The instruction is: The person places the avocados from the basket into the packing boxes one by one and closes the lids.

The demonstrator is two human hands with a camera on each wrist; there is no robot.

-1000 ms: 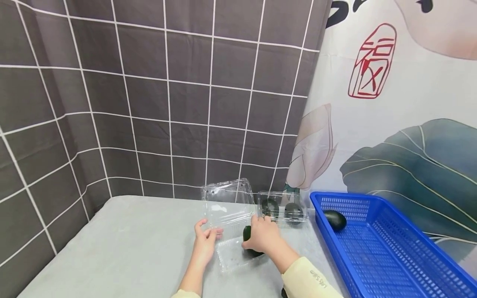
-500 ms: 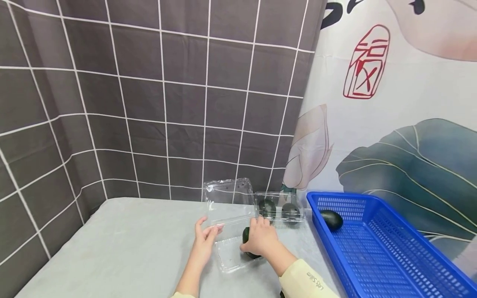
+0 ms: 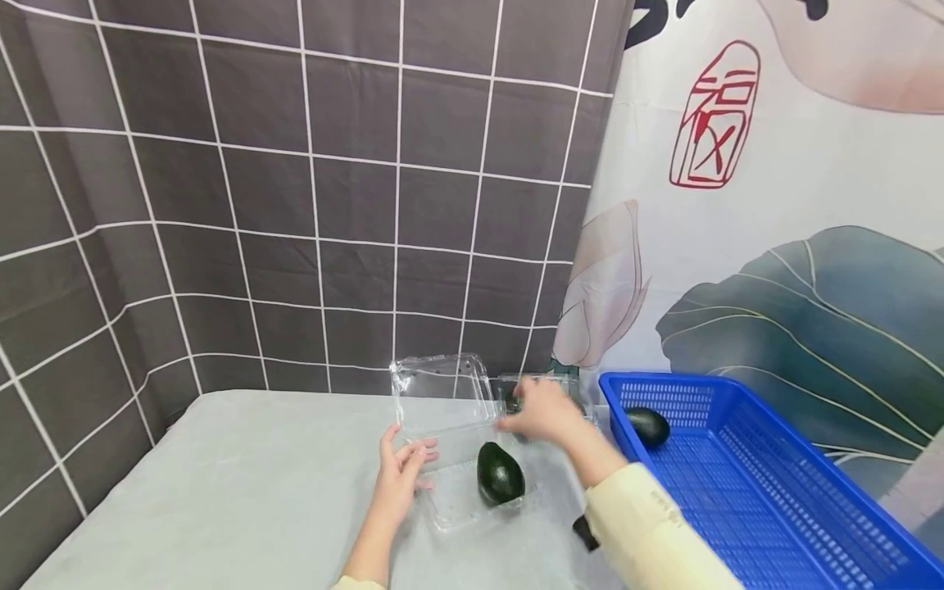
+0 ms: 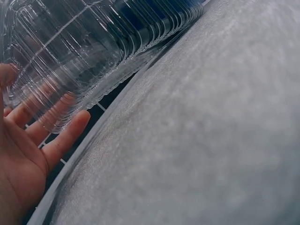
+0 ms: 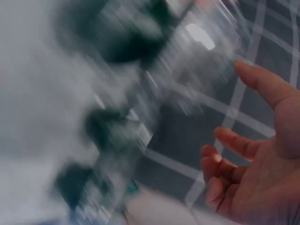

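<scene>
Head view: an open clear box (image 3: 457,459) lies on the grey desk (image 3: 243,483), its lid (image 3: 441,393) standing up at the far side. One dark avocado (image 3: 500,473) lies in the box's tray, near its right edge, touched by neither hand.

The left hand (image 3: 400,475) rests against the left edge of the box, fingers straight and slightly spread, thumb up by the lid's lower corner. Left wrist view shows the same: the fingers (image 4: 61,136) lie flat against the ribbed clear wall (image 4: 93,56), not curled round it.

The right hand (image 3: 542,410) hangs above the desk just past the box's far right corner, fingers relaxed and apart, holding nothing. It partly covers a second clear box (image 3: 516,392) that stands behind it, just beside the lid. Right wrist view is badly blurred; the open palm (image 5: 255,173) and dark shapes inside clear plastic (image 5: 140,61) are all that can be made out.

Right of that stands a blue basket (image 3: 745,500) with one more avocado (image 3: 646,426) in its far left corner. Behind the desk hang a dark tiled cloth (image 3: 295,205) and a lotus print (image 3: 796,246).
</scene>
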